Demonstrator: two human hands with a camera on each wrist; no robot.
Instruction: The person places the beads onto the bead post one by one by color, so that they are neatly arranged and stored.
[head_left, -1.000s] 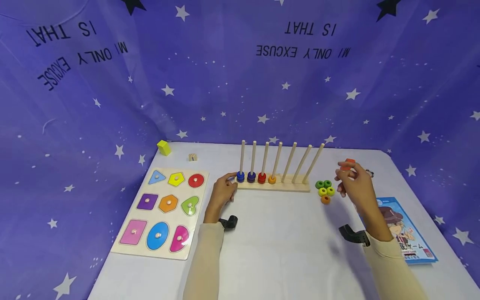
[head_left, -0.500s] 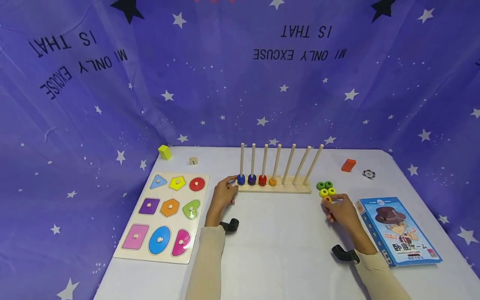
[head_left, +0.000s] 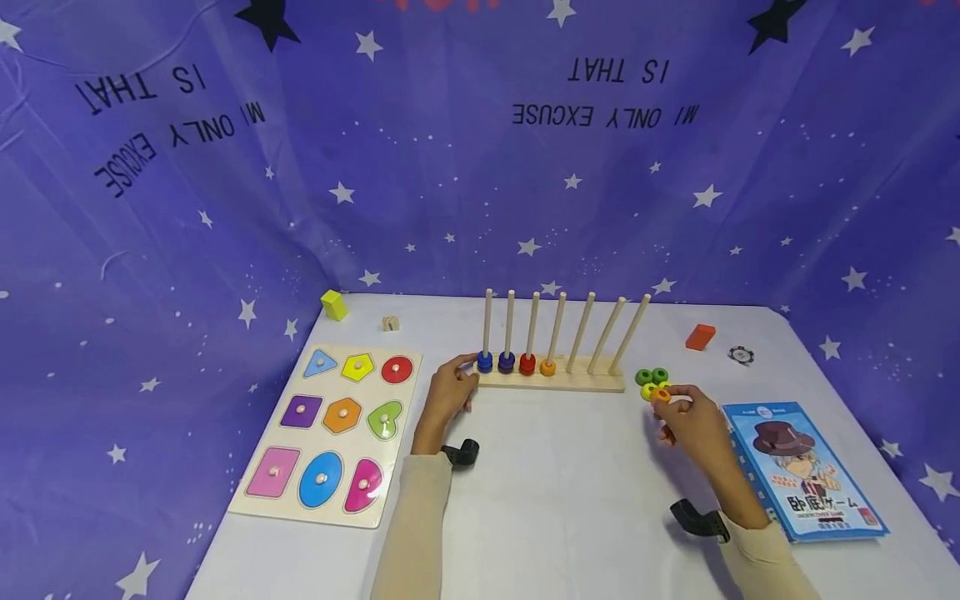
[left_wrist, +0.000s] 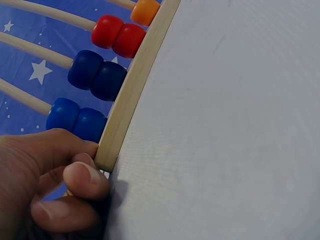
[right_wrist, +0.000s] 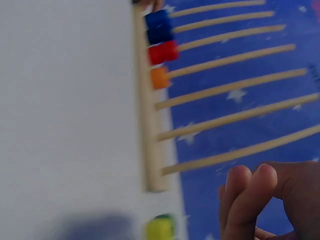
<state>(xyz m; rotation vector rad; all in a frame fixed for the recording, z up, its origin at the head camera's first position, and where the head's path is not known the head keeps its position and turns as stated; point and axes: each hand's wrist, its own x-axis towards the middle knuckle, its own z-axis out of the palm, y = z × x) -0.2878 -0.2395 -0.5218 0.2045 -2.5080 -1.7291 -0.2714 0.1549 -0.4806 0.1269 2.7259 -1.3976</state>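
Observation:
A wooden peg rack (head_left: 551, 382) stands at mid-table with several upright pegs. From the left, its pegs bear blue beads (left_wrist: 77, 120), dark blue beads (left_wrist: 97, 75), red beads (left_wrist: 118, 36) and one orange bead (head_left: 547, 367). My left hand (head_left: 447, 390) grips the left end of the rack's base between thumb and fingers. Right of the rack, my right hand (head_left: 693, 421) pinches another orange bead (head_left: 661, 396) between thumb and forefinger. It overlaps the yellow beads (head_left: 648, 391) in the head view; green beads (head_left: 644, 377) lie just behind them. That pinched bead is hidden in the right wrist view.
On the left lies a shape puzzle board (head_left: 375, 508), with a yellow-green block (head_left: 333, 305) and a small wooden piece (head_left: 391, 323) behind. To the right are a red block (head_left: 701, 337), a round chip (head_left: 741, 356) and a blue game box (head_left: 810, 475).
My right hand came in from near the red block, reached the loose orange bead, and has now picked it up. My left hand stays at the rack's end.

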